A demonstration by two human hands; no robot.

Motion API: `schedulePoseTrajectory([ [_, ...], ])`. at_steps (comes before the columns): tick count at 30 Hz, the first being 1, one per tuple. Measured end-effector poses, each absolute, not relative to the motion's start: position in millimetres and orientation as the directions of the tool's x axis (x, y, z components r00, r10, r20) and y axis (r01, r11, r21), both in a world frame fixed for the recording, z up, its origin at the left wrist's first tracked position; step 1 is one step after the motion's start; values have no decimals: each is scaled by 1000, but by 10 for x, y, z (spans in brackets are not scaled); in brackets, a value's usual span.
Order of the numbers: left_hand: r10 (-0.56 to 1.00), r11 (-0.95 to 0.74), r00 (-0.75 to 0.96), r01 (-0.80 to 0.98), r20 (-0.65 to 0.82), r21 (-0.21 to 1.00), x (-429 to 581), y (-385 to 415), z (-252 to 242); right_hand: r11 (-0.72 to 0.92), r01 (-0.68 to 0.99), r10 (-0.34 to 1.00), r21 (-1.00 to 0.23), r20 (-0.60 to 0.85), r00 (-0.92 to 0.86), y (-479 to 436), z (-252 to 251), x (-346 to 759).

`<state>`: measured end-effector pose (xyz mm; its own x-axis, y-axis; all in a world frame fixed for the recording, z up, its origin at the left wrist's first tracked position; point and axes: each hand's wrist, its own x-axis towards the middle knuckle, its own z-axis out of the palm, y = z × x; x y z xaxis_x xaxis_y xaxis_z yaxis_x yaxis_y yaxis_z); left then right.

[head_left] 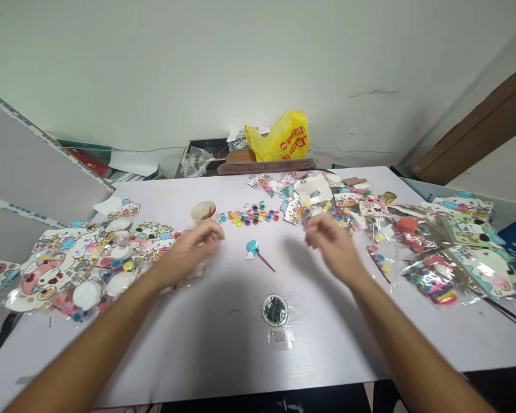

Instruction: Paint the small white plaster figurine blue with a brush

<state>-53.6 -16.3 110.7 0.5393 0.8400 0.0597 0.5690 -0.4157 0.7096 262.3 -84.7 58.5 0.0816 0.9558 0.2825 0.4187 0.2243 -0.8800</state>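
A small blue-and-white painted figure (252, 248) lies flat on the white table between my hands. A thin dark-red paintbrush (265, 261) lies beside it, its tip end touching or over the figure's right edge. To the left of the figure, my left hand (192, 246) hovers with loosely bent fingers and nothing in them. My right hand (332, 244) hangs on the other side, slightly blurred, its fingers half curled and apart from the thumb, with nothing visible in it. Beyond the figure stand several small paint pots (250, 215) in mixed colours. A paper cup (203, 212) with red sticks in it is behind my left hand.
Several clear bags with white figures, paints and cartoon cards (73, 258) cover the table's left side. More such packs (434, 252) spread over the right. A round dark disc (275, 310) is taped near the front. A yellow plastic bag (284, 137) sits behind the table.
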Motion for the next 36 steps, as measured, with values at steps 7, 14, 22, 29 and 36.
schedulePoseTrajectory([
  [7,849,-416,528,640,24,646,-127,-235,290,182,708,983,-682,150,-107,-863,139,2149],
  [14,866,-472,485,718,119,512,8,-347,83,221,807,975,-548,125,-183,-800,99,2083],
  [22,863,-494,487,755,135,431,82,-312,37,242,811,970,-533,99,-224,-780,71,2128],
  [29,867,-486,485,774,115,406,90,-301,26,238,798,969,-553,82,-232,-796,126,2152],
  [36,845,-519,525,757,103,397,66,-308,15,249,768,965,-590,82,-249,-841,134,2151],
])
